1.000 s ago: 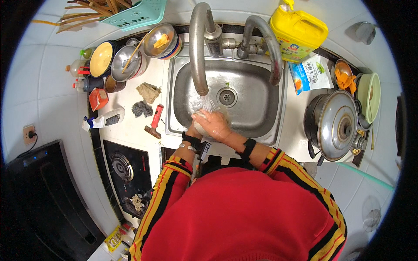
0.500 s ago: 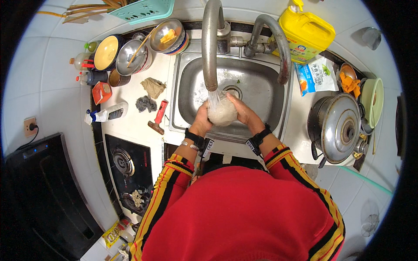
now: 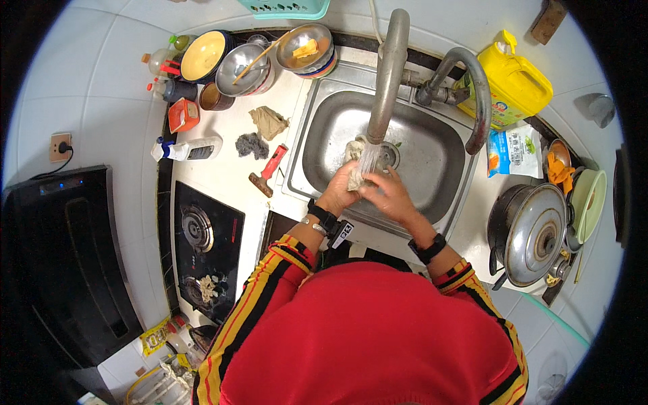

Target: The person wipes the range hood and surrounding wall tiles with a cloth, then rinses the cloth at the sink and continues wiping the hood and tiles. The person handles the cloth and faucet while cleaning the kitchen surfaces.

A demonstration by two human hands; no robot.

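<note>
Left of centre over the sink (image 3: 435, 192), the left hand (image 3: 339, 192) has its grip closed round a pale cloth (image 3: 355, 177), apparently to keep it under the left tap (image 3: 391, 74), while the blurred right hand (image 3: 391, 198) sits close beside, its grip impossible to tell.

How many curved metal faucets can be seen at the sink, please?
2. One faucet runs above the pale crumpled item; the other faucet stands to its right, near the yellow jug.
</note>
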